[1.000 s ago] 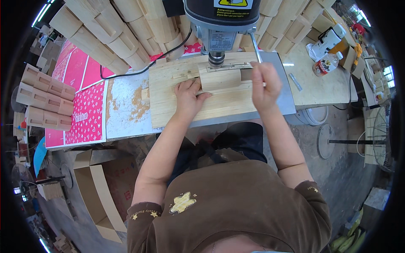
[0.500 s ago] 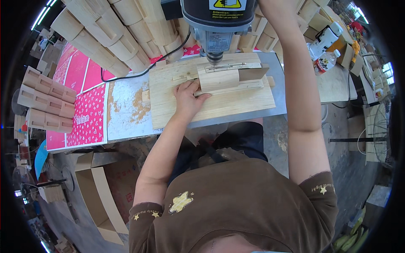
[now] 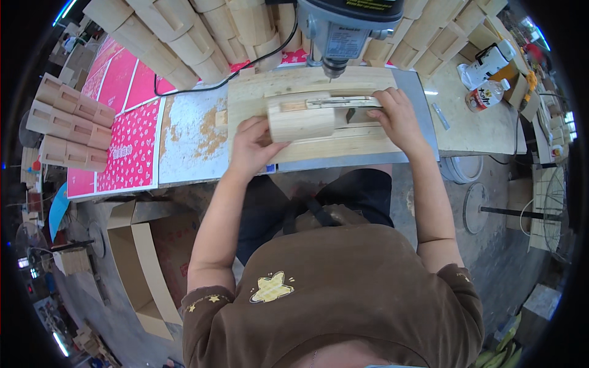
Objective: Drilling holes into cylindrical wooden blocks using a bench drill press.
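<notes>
A pale, rounded wooden block (image 3: 300, 122) lies crosswise over a wooden board (image 3: 362, 147), below the drill press (image 3: 350, 40) and nearer to me than its bit. My left hand (image 3: 251, 144) grips the block's left end, thumb in front and fingers behind. On the right, my right hand (image 3: 397, 116) is closed round the end of a wooden holder (image 3: 362, 102) that carries thin strips and reaches into the block. A dark flat piece shows beside the right thumb. The drill chuck (image 3: 335, 66) hangs just behind the block, its bit apart from the wood.
Stacked wooden cylinders with cut recesses (image 3: 165, 34) line the back; more (image 3: 73, 122) lie at the left. A black cable (image 3: 245, 70) crosses behind the board. A drink bottle (image 3: 488, 95) stands at the right. An open cardboard box (image 3: 147, 264) sits on the floor.
My right hand has come down from the drill press's upper right side to the holder's end. The block has shifted left and out from under the chuck, with my left hand on it.
</notes>
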Tool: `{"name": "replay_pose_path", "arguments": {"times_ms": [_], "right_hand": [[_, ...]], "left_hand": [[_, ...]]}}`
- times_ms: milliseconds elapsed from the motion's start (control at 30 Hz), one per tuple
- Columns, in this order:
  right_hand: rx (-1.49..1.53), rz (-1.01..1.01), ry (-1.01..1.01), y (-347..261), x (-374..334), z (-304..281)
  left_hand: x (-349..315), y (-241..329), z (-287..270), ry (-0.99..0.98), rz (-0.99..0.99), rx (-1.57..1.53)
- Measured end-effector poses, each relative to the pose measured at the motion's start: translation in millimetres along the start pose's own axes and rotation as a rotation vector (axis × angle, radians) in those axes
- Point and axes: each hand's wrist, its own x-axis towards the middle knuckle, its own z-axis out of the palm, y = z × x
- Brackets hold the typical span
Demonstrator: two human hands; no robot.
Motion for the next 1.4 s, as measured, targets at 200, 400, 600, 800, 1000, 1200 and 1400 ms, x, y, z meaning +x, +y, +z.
{"name": "replay_pose_path", "arguments": {"times_ms": [200, 400, 600, 800, 1000, 1200, 1400], "right_hand": [[0.114, -0.089, -0.051, -29.5, -1.6, -0.4], [0.084, -0.046, -0.063, -15.2, -11.8, -9.1], [0.071, -0.022, -0.099, -32.8, -13.3, -10.4], [0.089, -0.041, -0.086, -29.8, -13.2, -10.1], [0.094, 0.016, -0.055, -13.8, -8.1, -10.0], [0.104, 0.000, -0.100, -10.3, -4.2, -13.4], [0.087, -0.030, -0.037, -25.7, -4.6, 3.0]], "left_hand": [[-38.6, 33.5, -69.9, -0.067, -0.067, 0.019], [-68.0, 29.1, -127.3, 0.083, -0.189, -0.090], [-47.5, 48.2, -91.4, 0.273, -0.786, -0.670], [-28.5, 47.6, -49.1, 0.198, -0.896, -0.747], [-15.9, 13.5, -35.6, 0.052, -0.841, -0.791], [2.9, 15.7, -34.7, -0.082, -0.834, -0.668], [9.6, 48.2, 12.6, -0.036, -0.701, -0.659]]}}
